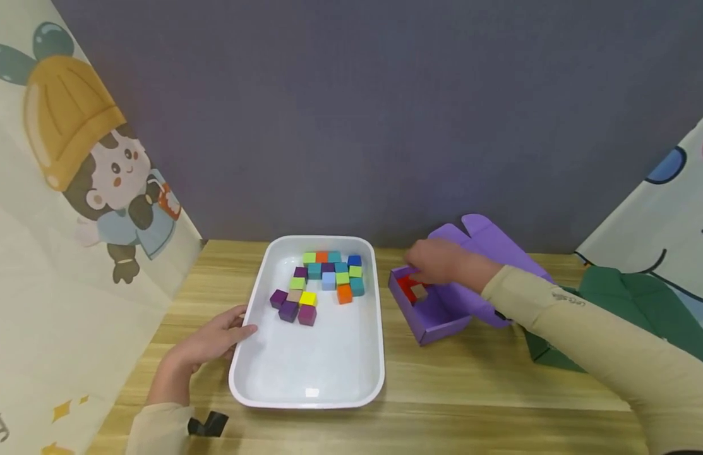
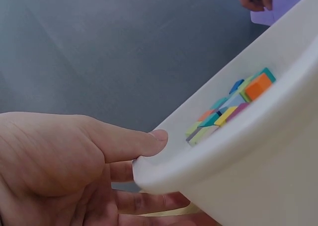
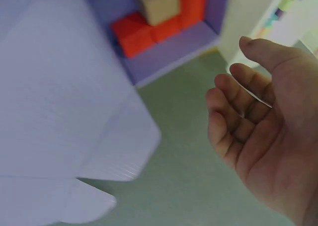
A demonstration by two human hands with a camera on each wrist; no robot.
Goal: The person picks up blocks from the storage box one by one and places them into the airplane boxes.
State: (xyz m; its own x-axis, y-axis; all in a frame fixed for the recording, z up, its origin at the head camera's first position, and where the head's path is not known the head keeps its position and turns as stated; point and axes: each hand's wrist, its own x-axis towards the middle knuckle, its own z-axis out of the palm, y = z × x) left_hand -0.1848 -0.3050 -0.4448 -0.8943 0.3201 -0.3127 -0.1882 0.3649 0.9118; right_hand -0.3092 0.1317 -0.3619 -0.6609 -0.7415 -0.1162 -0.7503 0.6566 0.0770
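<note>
The white tray (image 1: 294, 370) is set left of centre on the wood-grain tabletop (image 1: 470, 395), and its left rim is pinched by the left hand (image 1: 216, 337), thumb over the edge and fingers beneath. Loose coloured cubes (image 1: 328, 280) are gathered toward the tray's far half. To the right, the purple cardboard box (image 1: 407, 313) is left lidded only by its raised flap (image 1: 493, 243), and inside, toward the far left, red cubes (image 1: 407, 289) are seen with a tan cube (image 1: 419, 292); whether it is rested on them or beside them cannot be told. The right hand (image 1: 439, 260) is held above the box's far end, its fingers loosely curled and the thumb apart, with nothing gripped. The cubes would probably be found light, rigid and hard to damage, best pinched across two opposite faces; where neighbours are packed tight, an exposed corner or outer side should be sought. On the smooth tray floor easy sliding is to be expected. The box walls look thin and easily bent, so steadying low at a corner would be preferred.
</note>
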